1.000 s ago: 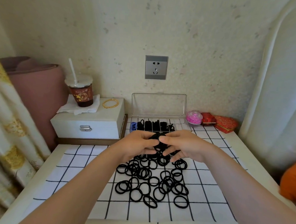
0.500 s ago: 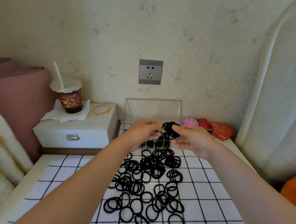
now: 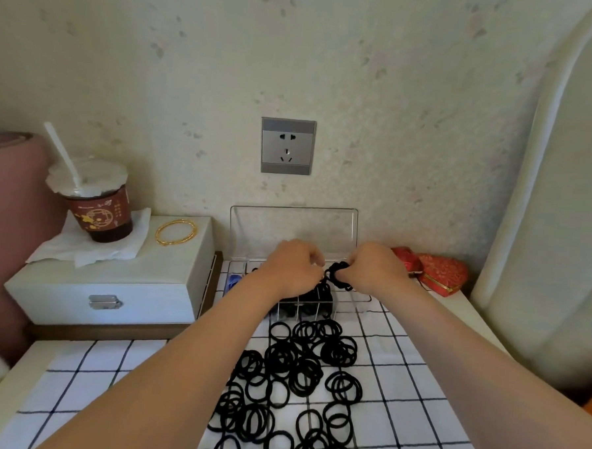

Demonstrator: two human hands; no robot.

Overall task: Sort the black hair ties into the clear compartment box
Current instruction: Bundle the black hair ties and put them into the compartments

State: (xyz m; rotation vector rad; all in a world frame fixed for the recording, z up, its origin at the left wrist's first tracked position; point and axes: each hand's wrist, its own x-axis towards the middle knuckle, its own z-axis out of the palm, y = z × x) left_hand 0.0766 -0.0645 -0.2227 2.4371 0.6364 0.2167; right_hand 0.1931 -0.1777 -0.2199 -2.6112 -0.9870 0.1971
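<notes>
Several loose black hair ties [image 3: 293,378] lie spread over the checked cloth in front of me. The clear compartment box [image 3: 359,298] stands open against the wall, its lid [image 3: 292,231] upright. Black ties fill its middle compartments [image 3: 304,305]. My left hand [image 3: 292,267] and my right hand [image 3: 374,268] hover together over the box. Both pinch a small bundle of black hair ties [image 3: 336,274] between them, right above the compartments. My hands hide the back row of the box.
A white drawer box [image 3: 113,283] at the left carries a drink cup with a straw [image 3: 93,203] on a napkin and a gold bangle [image 3: 176,231]. Red embroidered pouches [image 3: 436,271] lie right of the box. A wall socket [image 3: 287,146] sits above, a curtain [image 3: 546,203] hangs at right.
Both hands lifted a bundle of ties off the pile and carried it away from me, to just over the box. The camera tilted and moved closer.
</notes>
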